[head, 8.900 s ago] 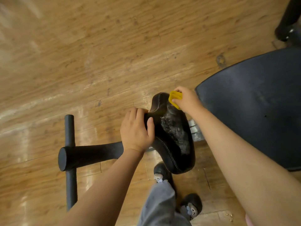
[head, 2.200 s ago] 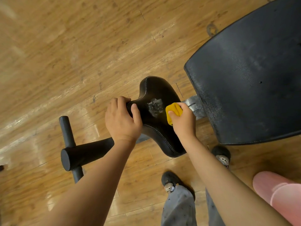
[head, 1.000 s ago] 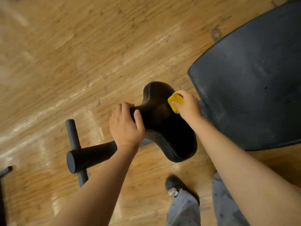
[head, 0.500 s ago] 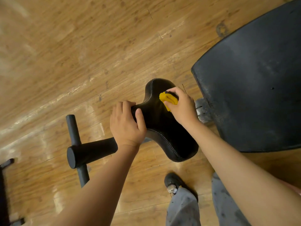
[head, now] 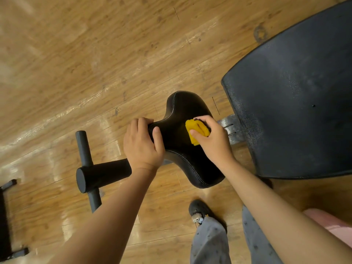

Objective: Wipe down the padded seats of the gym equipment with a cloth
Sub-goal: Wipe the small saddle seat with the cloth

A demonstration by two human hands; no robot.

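A small black padded seat (head: 182,109) with white stitching stands in the middle of the view. My left hand (head: 142,146) grips its narrow left end, fingers curled over the far edge and thumb on top. My right hand (head: 213,139) holds a folded yellow cloth (head: 195,131) and presses it on the seat's middle right. A large black back pad (head: 297,96) fills the right side, joined to the seat by a grey metal bracket (head: 229,128).
A black foam roller (head: 102,175) on a thin black bar (head: 83,149) sticks out left of the seat. Black equipment legs (head: 5,216) stand at the lower left edge. Wooden plank floor lies all around. My shoe (head: 199,211) and grey trouser legs are below the seat.
My right hand has slid the yellow cloth from the seat's far end back toward its middle. The left hand keeps the same grip on the seat's narrow end.
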